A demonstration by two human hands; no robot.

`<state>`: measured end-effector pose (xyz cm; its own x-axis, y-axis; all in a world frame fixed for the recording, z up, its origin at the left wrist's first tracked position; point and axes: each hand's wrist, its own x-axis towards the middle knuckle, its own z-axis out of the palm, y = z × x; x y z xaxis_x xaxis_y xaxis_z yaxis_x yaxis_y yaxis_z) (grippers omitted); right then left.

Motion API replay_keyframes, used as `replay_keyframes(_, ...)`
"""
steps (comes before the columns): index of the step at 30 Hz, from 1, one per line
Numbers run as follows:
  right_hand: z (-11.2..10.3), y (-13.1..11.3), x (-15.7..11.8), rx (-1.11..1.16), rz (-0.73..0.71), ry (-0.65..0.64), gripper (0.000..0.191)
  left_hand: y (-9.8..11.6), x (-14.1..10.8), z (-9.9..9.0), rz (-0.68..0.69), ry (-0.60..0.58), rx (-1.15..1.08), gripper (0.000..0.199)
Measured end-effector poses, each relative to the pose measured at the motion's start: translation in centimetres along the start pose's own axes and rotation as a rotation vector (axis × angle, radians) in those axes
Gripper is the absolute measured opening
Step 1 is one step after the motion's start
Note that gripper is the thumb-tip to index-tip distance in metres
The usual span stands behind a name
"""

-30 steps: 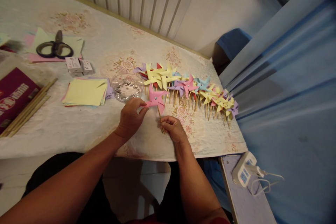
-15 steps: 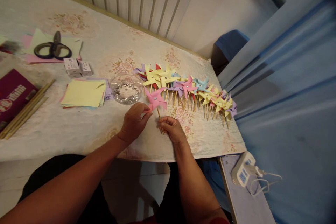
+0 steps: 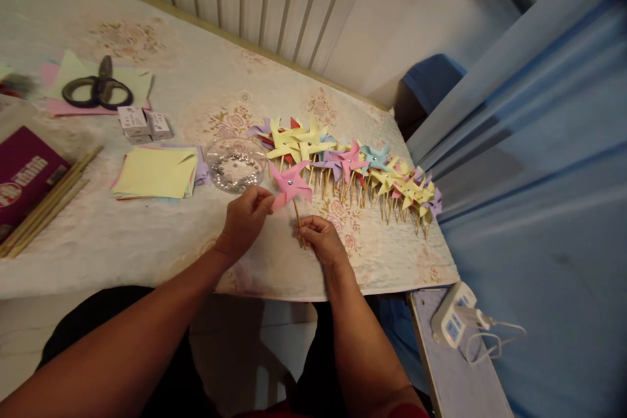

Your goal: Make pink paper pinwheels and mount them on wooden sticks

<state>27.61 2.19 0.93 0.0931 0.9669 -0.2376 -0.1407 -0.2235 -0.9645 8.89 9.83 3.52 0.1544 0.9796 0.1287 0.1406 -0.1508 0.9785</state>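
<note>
A pink paper pinwheel [image 3: 290, 183] on a thin wooden stick is held upright over the near part of the table. My right hand [image 3: 322, 239] is closed around the lower stick, thumb and fingers pinching it. At the pinwheel's left side, my left hand [image 3: 247, 219] has its fingers pinched together at the tip of one pink blade. Just behind lies a row of finished-looking pinwheels [image 3: 350, 160] in yellow, purple, pink, blue and red. Left of them is a clear round dish [image 3: 235, 166] with small shiny metal pieces.
A stack of coloured paper [image 3: 155, 173] lies left of the dish. Farther left are small white boxes [image 3: 142, 124], scissors [image 3: 99, 88] on more paper, a purple package [image 3: 27, 176] and wooden sticks [image 3: 53, 206]. A power strip [image 3: 453, 317] sits beyond the table's right corner, beside a blue curtain [image 3: 548, 209].
My left hand has drawn slightly left and up along the pink blade, its fingers now at the blade's outer tip. The right hand and the stick have stayed almost still.
</note>
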Motion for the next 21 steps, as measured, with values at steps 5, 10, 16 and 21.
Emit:
replay_keyframes(5, 0.17, -0.19, -0.09, -0.013, 0.014, 0.010, 0.019, 0.25, 0.42, -0.03, -0.205, -0.106, -0.165, 0.027)
replay_keyframes(10, 0.16, -0.14, -0.12, -0.020, 0.008, 0.006, 0.018, 0.55, 0.54, 0.09, -0.227, -0.144, -0.199, 0.026)
replay_keyframes(16, 0.17, -0.09, -0.12, -0.026, 0.006, 0.012, 0.019, 0.58, 0.48, 0.36, -0.241, -0.218, -0.222, 0.024)
replay_keyframes(21, 0.29, -0.27, -0.18, -0.032, 0.016, 0.010, 0.018, 0.41, 0.39, 0.62, -0.237, -0.262, -0.223, 0.023)
